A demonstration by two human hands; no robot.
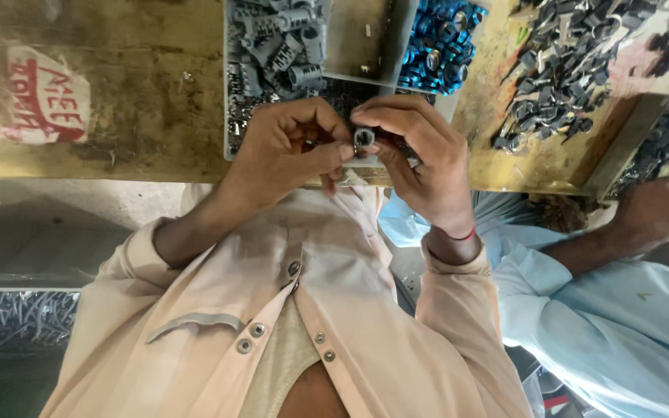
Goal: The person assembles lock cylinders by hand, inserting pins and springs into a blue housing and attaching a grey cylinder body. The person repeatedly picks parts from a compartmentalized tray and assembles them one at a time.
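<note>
My left hand [284, 151] and my right hand [420, 159] meet above the near edge of a wooden bench [149, 108]. Between their fingertips they pinch a small round metal part [364, 138] with a dark hole in its middle. The thumb and fingers of both hands close around it, hiding most of it. My sleeves are pale pink. Just beyond the hands lies a grey tray [354, 39] holding several grey ribbed cylinders [284, 42] and small dark pieces.
A compartment of blue ring parts [439, 42] sits behind the tray. A heap of dark metal pieces [559, 62] lies at right. A co-worker's hand [660, 209] in a light blue sleeve rests there. A white patch with red writing [44, 101] marks the bench's left. Metal scraps [17, 321] lie below.
</note>
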